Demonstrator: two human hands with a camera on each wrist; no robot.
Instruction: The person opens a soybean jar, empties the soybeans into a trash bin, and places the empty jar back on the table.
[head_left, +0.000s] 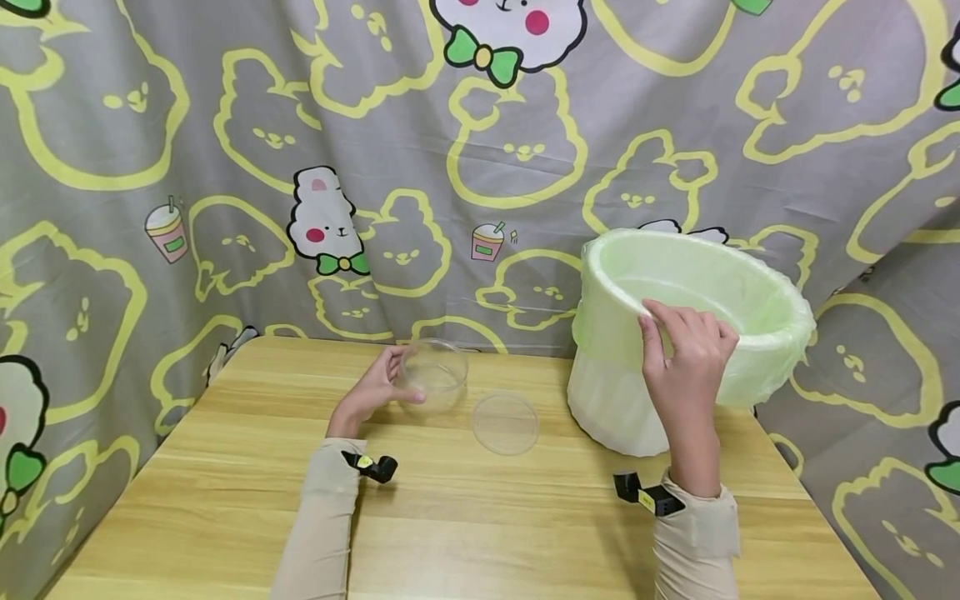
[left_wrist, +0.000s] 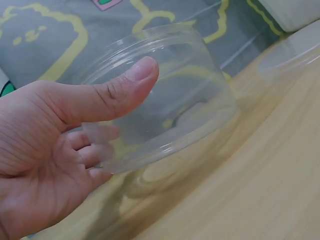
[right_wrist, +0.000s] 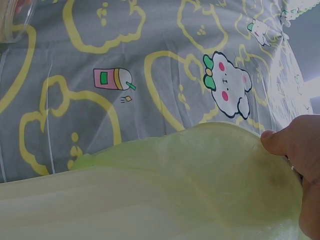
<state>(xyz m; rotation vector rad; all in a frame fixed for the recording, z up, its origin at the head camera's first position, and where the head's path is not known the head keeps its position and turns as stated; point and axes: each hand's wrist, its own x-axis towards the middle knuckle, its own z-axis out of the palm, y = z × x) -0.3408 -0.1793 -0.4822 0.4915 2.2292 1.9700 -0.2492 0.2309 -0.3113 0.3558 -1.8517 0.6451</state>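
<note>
My left hand [head_left: 375, 388] grips a clear round plastic tub [head_left: 442, 379] by its left side. In the left wrist view the thumb lies along the tub's [left_wrist: 170, 100] near wall, while the other fingers show behind it. Just right of the tub, a clear round lid [head_left: 506, 423] lies flat on the table. At the right stands a white trash bin [head_left: 611, 400] lined with a thin pale green bag [head_left: 768, 371] folded over its rim. My right hand [head_left: 686, 354] pinches the bin's near rim and the bag there, thumb outside and fingers over the edge.
A light wood-grain table [head_left: 480, 517] carries everything. Behind it hangs a grey curtain [head_left: 420, 167] with yellow outlined animals, reaching round both sides. Black wrist cameras sit on both beige sleeves [head_left: 318, 517]. The bin stands near the table's right edge.
</note>
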